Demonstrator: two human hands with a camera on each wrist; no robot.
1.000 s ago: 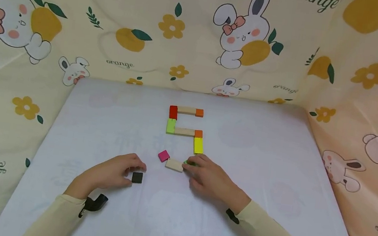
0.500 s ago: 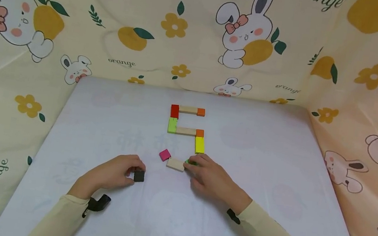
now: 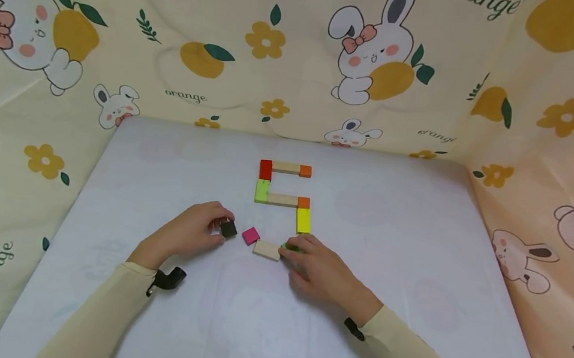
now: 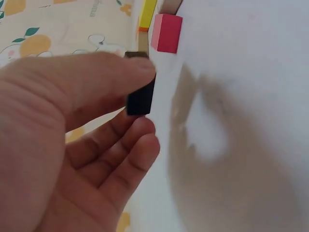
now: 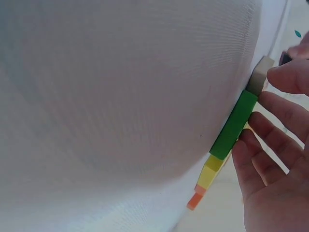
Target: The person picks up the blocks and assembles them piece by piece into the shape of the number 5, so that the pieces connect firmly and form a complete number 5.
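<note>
My left hand pinches a small black block between thumb and fingers. In the left wrist view, the black block is off the white surface, its shadow apart from it. Close by lies a pink block, turned at an angle against the end of a beige block. My right hand rests beside a green block, mostly hidden under it in the head view. The right wrist view shows fingertips along the green block, with the thumb near the beige block.
Beyond the hands, joined blocks lie flat on the white table: red, lime green, two beige bars, orange ends and a yellow block. A printed cloth stands around the back and sides.
My left hand has carried the black block forward and to the right, close to the pink block, tilting it. The right hand has stayed at the green block.
</note>
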